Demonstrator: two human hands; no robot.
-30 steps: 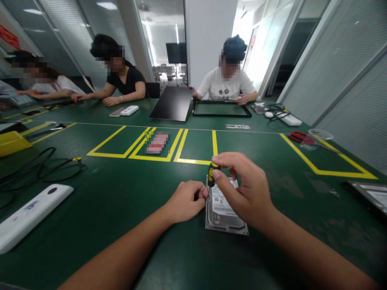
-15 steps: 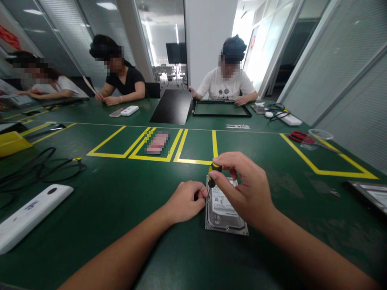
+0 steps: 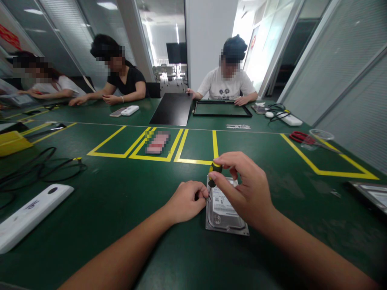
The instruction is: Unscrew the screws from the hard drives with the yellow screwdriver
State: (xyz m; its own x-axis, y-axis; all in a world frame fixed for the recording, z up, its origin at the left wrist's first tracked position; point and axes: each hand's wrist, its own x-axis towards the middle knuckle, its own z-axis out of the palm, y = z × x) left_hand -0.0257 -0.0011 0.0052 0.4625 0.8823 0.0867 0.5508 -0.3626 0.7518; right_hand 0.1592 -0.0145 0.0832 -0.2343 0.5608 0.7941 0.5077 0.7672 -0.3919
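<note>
A silver hard drive (image 3: 225, 215) with a white label lies flat on the green table (image 3: 121, 201) in front of me. My right hand (image 3: 242, 189) pinches the black and yellow handle of a small screwdriver (image 3: 213, 173), which stands upright over the drive's left edge. Curled into a loose fist, my left hand (image 3: 186, 201) rests on the table against the drive's left side, fingertips at the screwdriver's shaft.
A white device (image 3: 28, 215) and black cables (image 3: 39, 167) lie at the left. Yellow tape outlines (image 3: 169, 155) mark the table. Red scissors (image 3: 302, 138) lie at the right, a tablet (image 3: 370, 195) at the right edge. Three people sit across with a black panel (image 3: 173, 108) and a frame (image 3: 222, 108).
My right fingers shifted slightly on the screwdriver handle. My left hand and the drive stayed in place. The people across moved their hands a little.
</note>
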